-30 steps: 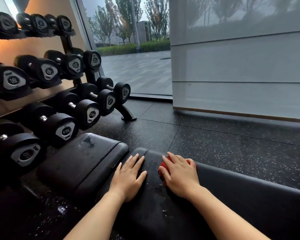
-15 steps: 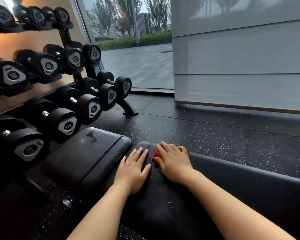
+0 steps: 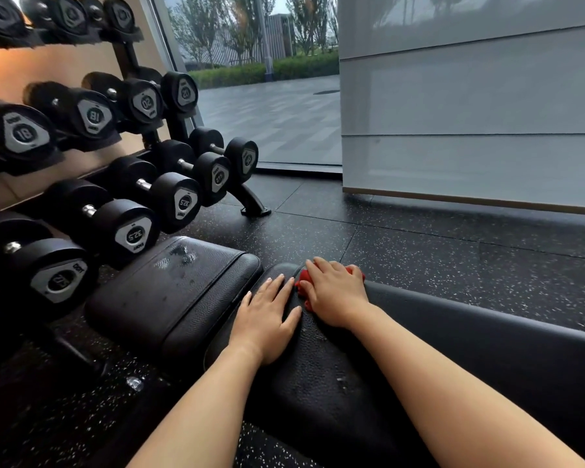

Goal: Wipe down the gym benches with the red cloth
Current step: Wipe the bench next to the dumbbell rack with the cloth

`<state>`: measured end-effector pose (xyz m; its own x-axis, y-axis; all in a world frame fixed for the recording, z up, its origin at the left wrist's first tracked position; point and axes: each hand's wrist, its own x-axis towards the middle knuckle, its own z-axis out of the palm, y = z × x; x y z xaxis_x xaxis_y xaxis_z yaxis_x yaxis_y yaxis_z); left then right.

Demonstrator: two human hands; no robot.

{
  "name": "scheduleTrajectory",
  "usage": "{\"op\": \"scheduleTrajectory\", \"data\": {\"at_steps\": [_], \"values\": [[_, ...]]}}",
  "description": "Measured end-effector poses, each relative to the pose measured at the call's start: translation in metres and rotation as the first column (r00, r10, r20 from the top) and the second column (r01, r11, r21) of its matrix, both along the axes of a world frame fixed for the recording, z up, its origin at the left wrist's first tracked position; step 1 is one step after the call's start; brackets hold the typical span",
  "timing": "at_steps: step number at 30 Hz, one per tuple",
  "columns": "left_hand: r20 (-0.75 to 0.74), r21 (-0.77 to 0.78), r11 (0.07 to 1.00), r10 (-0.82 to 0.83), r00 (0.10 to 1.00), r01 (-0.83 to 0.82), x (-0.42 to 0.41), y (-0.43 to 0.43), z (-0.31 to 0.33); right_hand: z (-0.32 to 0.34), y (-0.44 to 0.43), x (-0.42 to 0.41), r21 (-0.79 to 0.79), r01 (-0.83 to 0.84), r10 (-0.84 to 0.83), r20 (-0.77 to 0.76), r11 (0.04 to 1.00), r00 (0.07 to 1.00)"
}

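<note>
Speckled gym flooring surrounded the bench pad, where the right hand pressed the red cloth flat-fingered at its far end, left hand splayed alongside. Wet leather might skid that bracing palm.
</note>
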<state>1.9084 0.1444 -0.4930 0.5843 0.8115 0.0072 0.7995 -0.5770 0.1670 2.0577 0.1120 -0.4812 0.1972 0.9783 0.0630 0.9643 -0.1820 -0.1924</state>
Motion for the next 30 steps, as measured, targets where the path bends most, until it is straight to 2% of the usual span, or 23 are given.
{"op": "scheduleTrajectory", "data": {"at_steps": [9, 22, 30], "values": [[0.043, -0.039, 0.998, 0.044, 0.998, -0.043, -0.003, -0.007, 0.0, -0.003, -0.057, -0.013, -0.005, -0.067, 0.067, 0.019, 0.998, 0.998], [0.128, -0.009, 0.999, 0.045, 0.991, -0.044, -0.004, 0.0, -0.004, 0.0, 0.01, -0.01, 0.002, -0.004, 0.004, 0.001, 1.0, 1.0], [0.189, -0.029, 0.999, 0.043, 0.981, -0.038, -0.005, 0.0, -0.003, 0.002, -0.06, -0.019, -0.033, -0.121, 0.121, 0.02, 0.992, 0.992]]}}
